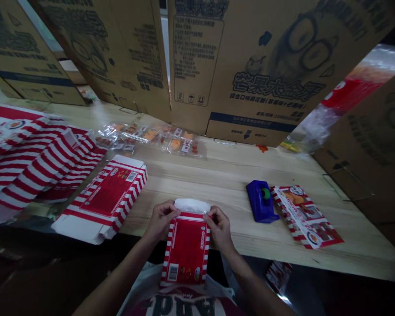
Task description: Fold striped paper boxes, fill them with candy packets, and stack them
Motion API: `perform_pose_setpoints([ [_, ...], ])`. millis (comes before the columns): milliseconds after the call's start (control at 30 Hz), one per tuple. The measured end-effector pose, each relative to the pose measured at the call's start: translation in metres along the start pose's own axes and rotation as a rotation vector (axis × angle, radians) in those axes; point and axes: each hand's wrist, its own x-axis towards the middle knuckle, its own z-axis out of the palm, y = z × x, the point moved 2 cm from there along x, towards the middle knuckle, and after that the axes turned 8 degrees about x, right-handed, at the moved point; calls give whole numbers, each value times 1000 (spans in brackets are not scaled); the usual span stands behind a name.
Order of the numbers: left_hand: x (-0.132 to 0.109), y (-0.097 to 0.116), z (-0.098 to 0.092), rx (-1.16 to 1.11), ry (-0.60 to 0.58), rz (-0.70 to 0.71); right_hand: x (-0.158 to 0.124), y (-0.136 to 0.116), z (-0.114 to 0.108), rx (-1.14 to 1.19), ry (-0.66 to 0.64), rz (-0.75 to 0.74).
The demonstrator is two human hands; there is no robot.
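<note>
A red carton with striped sides (188, 250) leans between my body and the table's front edge, its white end flap (192, 205) raised at the top. My left hand (163, 218) pinches the carton's upper left corner between thumb and fingers. At the upper right corner, my right hand (220, 224) grips the carton the same way. Left of my hands lies another red-striped carton (110, 193) with its white end flaps out. A blue tape dispenser (260, 202) with a green hub stands to the right, touching or close beside a flat printed carton (306, 215).
Several clear snack packets (181, 142) lie behind my hands. A pile of striped flattened cartons (36, 153) covers the table's left end. Large cardboard boxes (250, 57) wall off the back, and another box (365, 162) stands at right. Below the edge lies a striped package (278, 275).
</note>
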Motion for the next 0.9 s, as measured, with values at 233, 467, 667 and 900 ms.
perform_pose_setpoints([
  [233, 4, -5, -7, -163, 21, -122, 8, -7, 2, 152, -86, 250],
  [467, 16, -12, -15, -69, -239, -150, 14, -4, -5, 60, -170, 164],
  [667, 8, -7, -21, 106, -334, -16, 11, -15, -6, -104, -316, 60],
  [900, 10, 17, -14, 447, -273, 138, 18, -20, -2, -168, -346, 110],
])
